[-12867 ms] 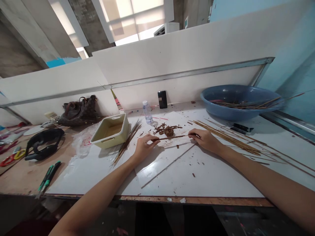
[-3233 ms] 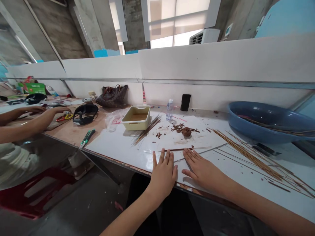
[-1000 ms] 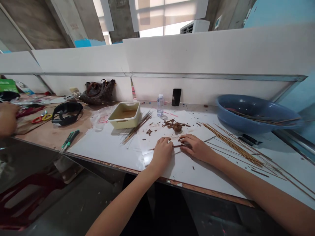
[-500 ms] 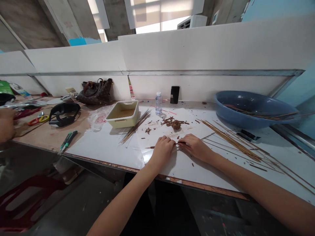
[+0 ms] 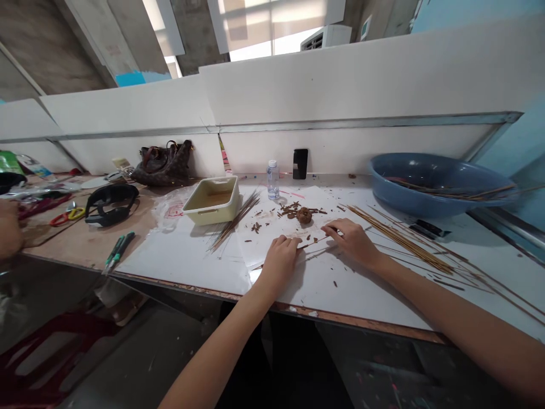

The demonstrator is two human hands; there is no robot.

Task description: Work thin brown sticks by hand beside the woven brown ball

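Thin brown stick (image 5: 314, 244) lies slantwise between the hands, rising rightward. Right hand (image 5: 351, 241) narrow, pinching its upper end; left hand (image 5: 280, 262) curled over its lower end, grip impossible to tell.

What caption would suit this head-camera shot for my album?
Left hand and right hand at a thin stick, beside brown shavings.

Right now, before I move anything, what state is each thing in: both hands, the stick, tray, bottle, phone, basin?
Left hand: curled over the stick, grip unclear
Right hand: pinching the stick's far end
Thin wooden stick: slanted between the hands
Cream plastic tray: upright, brownish inside
Water bottle: upright, capped
Phone: standing against the wall
Blue basin: holding sticks
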